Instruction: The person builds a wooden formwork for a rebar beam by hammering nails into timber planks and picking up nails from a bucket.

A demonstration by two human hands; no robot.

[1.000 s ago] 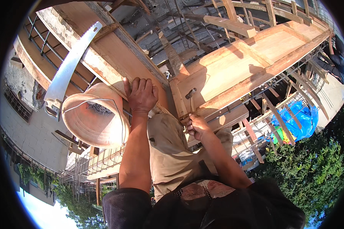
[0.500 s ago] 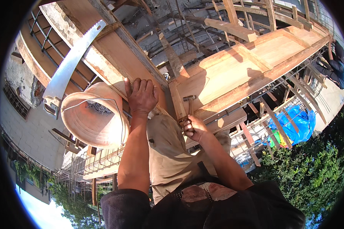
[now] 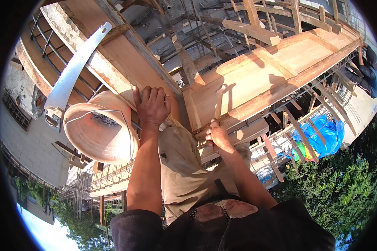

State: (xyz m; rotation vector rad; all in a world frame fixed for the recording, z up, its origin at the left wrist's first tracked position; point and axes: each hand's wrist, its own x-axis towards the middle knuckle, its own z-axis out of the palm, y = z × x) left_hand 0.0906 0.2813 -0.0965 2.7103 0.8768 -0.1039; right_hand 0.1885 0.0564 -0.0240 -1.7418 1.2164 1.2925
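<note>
My right hand (image 3: 219, 136) is closed round the handle of a hammer (image 3: 218, 108), whose head is raised above the plywood form panel. My left hand (image 3: 152, 106) lies over the edge of a long timber form (image 3: 125, 69), fingers spread and holding nothing. Beside my left forearm sits a pale orange bucket (image 3: 81, 144) with a wire handle; a heap of nails (image 3: 107, 120) shows inside. A curved handsaw (image 3: 75, 73) leans past the bucket, its blade pointing up and its handle near the bucket's rim.
A framed plywood panel (image 3: 243, 90) stretches to the far right. Steel bars (image 3: 48, 46) lie in the form at the left. Another person (image 3: 369, 73) is at the far right edge. Below hang a blue tarp (image 3: 320, 134), loose timbers and leafy branches (image 3: 339, 192).
The hammer has swung up and away from the panel's near corner, and my right hand has shifted slightly right. My left hand stays on the timber.
</note>
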